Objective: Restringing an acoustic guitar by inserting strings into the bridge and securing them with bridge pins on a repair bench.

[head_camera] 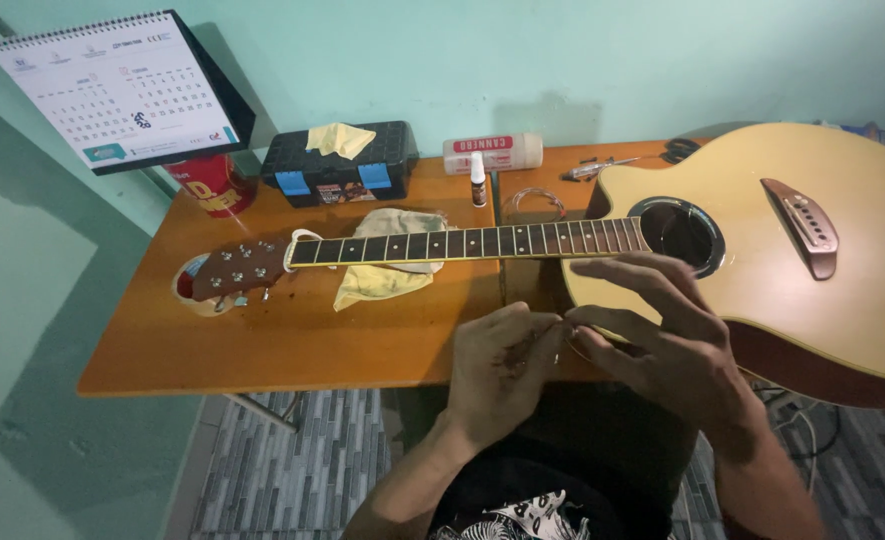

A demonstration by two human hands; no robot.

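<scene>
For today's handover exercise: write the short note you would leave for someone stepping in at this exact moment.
Left hand and right hand: both pinch a thin guitar string between their fingers, just in front of the table edge.
Acoustic guitar lies flat across the wooden table, neck on a yellow cloth, headstock on a tape roll.
Done: the fretboard shows no strings.
Left: the held string is not yet on the guitar.
Small bottle and black toolbox stand behind the neck.
</scene>
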